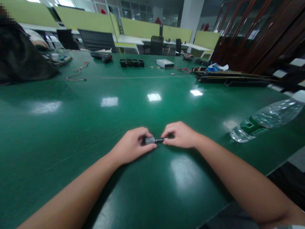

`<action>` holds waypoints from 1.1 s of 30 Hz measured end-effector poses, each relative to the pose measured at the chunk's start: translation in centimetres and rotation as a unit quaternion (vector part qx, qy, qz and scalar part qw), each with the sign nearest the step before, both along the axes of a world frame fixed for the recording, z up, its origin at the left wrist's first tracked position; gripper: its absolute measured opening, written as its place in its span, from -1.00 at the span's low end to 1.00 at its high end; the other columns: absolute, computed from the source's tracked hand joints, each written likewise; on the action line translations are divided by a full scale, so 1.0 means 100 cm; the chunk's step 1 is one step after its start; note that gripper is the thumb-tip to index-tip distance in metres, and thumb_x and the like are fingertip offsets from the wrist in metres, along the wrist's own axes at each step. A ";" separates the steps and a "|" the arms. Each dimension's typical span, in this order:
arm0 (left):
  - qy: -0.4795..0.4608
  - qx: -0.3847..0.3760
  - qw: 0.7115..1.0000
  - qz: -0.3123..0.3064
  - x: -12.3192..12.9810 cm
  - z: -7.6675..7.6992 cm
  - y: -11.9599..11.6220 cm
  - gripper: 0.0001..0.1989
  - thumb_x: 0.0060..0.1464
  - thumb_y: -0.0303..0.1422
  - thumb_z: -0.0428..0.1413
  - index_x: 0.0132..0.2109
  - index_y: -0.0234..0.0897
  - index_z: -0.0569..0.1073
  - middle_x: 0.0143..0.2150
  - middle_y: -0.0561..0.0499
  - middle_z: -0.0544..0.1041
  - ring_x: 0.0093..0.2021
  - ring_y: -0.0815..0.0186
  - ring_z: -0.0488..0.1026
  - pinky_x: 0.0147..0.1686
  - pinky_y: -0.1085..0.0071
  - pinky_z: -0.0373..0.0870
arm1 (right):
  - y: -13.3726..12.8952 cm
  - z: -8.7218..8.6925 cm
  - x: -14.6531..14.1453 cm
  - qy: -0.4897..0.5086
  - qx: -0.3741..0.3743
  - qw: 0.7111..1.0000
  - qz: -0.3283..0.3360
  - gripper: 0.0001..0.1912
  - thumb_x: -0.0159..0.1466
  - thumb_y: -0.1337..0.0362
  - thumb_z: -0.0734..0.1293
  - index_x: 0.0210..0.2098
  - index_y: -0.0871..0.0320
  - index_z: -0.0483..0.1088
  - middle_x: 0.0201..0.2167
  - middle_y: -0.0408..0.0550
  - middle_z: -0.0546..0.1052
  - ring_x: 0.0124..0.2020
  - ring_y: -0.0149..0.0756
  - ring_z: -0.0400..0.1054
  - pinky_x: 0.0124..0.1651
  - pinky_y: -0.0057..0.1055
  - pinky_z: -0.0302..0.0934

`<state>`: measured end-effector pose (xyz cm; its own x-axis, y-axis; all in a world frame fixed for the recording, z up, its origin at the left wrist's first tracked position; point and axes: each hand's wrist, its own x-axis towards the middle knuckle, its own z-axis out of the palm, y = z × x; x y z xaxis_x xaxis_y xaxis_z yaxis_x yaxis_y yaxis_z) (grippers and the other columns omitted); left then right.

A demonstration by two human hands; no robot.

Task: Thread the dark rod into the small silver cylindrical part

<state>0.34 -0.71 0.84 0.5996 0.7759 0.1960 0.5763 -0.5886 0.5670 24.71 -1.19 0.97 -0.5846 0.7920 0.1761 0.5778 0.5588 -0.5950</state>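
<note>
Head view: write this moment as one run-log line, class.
left hand holds grey-and-black tool | right hand pinches its thin end | plastic bottle on green table

Your table point(71, 127) is deep green, broken by pale patches of reflected light point(154, 97); the small cylindrical piece point(150, 140) you hold is grey, black along its narrow part. On your right, the clear bottle point(277, 113) has a green label point(254, 126) and a white cap point(299, 96). Far off, you see yellow-green partitions point(85, 19), black chairs point(97, 38) and, right, a reddish-brown cabinet point(252, 57)
</note>
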 end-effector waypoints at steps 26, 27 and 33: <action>0.003 0.005 1.000 0.003 0.002 0.001 0.000 -0.68 0.12 -0.08 0.20 -0.10 -0.20 0.55 -0.35 0.07 0.51 -0.45 0.38 0.35 -0.40 0.45 0.24 | 0.004 -0.008 -0.007 0.032 -0.025 0.999 -0.014 -0.84 0.17 0.27 0.47 -0.25 0.17 0.61 -0.30 -0.08 0.60 -0.29 -0.39 0.44 -0.23 -0.49 0.22; 0.004 0.002 1.000 0.010 0.003 0.002 -0.001 -0.64 0.10 -0.07 0.21 -0.07 -0.21 0.52 -0.36 0.08 0.50 -0.46 0.38 0.35 -0.41 0.45 0.24 | 0.003 -0.009 -0.011 0.030 -0.011 0.999 -0.012 -0.84 0.19 0.28 0.47 -0.24 0.16 0.61 -0.30 -0.08 0.60 -0.29 -0.39 0.44 -0.22 -0.49 0.21; 0.009 0.019 1.000 0.011 0.002 0.000 -0.002 -0.71 0.01 -0.16 0.27 -0.20 -0.25 0.49 -0.43 0.10 0.43 -0.45 0.35 0.35 -0.42 0.45 0.22 | 0.002 -0.009 -0.015 0.016 0.022 1.000 -0.013 -0.82 0.23 0.24 0.44 -0.20 0.15 0.60 -0.28 -0.07 0.59 -0.27 -0.37 0.44 -0.20 -0.47 0.21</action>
<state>0.56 -0.88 0.86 0.5868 0.7806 0.2154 0.5987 -0.5973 0.5337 23.20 -1.03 0.04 -0.5573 0.7978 0.2300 0.5731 0.5700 -0.5888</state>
